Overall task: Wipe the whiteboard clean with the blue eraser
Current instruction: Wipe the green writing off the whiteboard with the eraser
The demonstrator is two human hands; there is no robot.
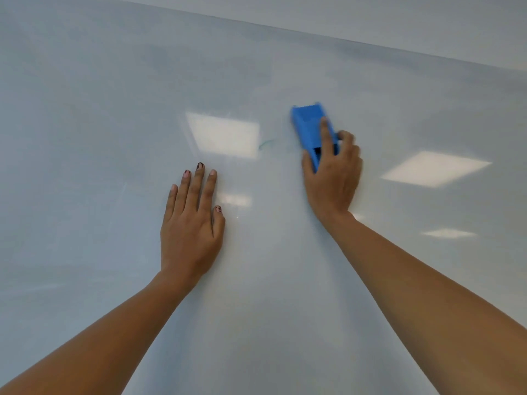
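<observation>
The glossy whiteboard (99, 138) fills nearly the whole view. My right hand (333, 178) grips the blue eraser (308, 124) and presses it flat on the board right of centre, index finger lying along its back. The eraser looks motion-blurred. A faint blue-green marker smudge (266, 143) sits just left of the eraser. My left hand (191, 226) rests flat on the board lower left of the eraser, fingers together and extended, holding nothing.
The whiteboard's top edge (370, 42) runs diagonally across the upper right, with a pale wall (427, 18) above it. Ceiling-light reflections show on the board, such as a bright patch (225, 135) left of the eraser.
</observation>
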